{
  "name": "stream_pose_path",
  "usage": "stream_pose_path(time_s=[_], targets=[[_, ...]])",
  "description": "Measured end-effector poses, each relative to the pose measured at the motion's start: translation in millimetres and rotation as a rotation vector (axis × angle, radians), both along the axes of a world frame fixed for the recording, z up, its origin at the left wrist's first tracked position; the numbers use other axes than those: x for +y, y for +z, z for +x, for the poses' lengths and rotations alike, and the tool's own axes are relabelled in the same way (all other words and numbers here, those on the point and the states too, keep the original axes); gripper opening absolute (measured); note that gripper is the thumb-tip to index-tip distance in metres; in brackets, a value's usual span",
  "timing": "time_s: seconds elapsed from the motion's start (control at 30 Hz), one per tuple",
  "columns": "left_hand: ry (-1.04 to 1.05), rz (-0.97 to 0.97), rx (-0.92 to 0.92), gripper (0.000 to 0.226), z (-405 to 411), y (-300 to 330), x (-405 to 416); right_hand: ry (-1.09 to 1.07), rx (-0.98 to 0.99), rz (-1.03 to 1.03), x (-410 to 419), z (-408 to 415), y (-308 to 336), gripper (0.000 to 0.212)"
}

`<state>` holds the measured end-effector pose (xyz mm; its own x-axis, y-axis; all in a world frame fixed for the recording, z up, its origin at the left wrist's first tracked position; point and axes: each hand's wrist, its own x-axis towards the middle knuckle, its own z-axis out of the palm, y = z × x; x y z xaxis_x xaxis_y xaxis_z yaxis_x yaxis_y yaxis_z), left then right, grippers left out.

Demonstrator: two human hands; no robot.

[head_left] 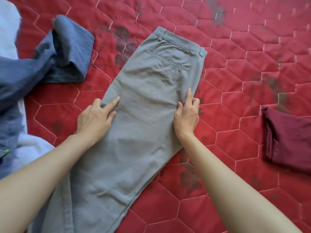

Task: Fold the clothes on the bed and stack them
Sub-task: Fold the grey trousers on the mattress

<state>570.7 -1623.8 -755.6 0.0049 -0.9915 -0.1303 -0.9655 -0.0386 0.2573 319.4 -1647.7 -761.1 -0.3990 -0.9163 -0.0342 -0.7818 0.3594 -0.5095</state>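
Grey trousers (144, 115) lie flat on the bed, folded lengthwise, waistband far from me and a back pocket showing. My left hand (96, 118) rests on their left edge at mid-length, index finger stretched over the cloth and the other fingers curled at the edge. My right hand (186, 115) sits at the right edge, index finger pointing up along the cloth, the other fingers curled against the hem side. Neither hand lifts the fabric. A folded maroon garment (289, 140) lies at the right.
The red quilted bedspread (235, 81) with hexagon stitching and dark patches covers the bed. A rumpled blue garment (67, 52) lies at the upper left, over white cloth (8, 31) at the left edge.
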Motion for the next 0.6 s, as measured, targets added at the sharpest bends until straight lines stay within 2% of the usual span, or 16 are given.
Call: stream_pose_path(time_s=[0.13,0.23,0.33,0.47,0.6], targets=[[-0.041,0.016,0.161,0.052,-25,7,4,0.044,-0.076,-0.087,-24,-33,1,0.057],[-0.058,0.017,0.292,0.052,-64,9,-8,0.158,0.038,-0.087,-71,-73,10,0.054],[-0.008,0.002,0.347,0.050,-105,9,-47,0.229,0.128,-0.031,-133,-105,21,0.051],[0.065,0.040,0.228,0.047,-141,9,-80,0.088,0.140,0.058,-175,-123,27,0.049],[0.035,-0.034,0.083,0.051,-138,10,-63,0.054,0.150,0.044,-120,-104,20,0.055]])
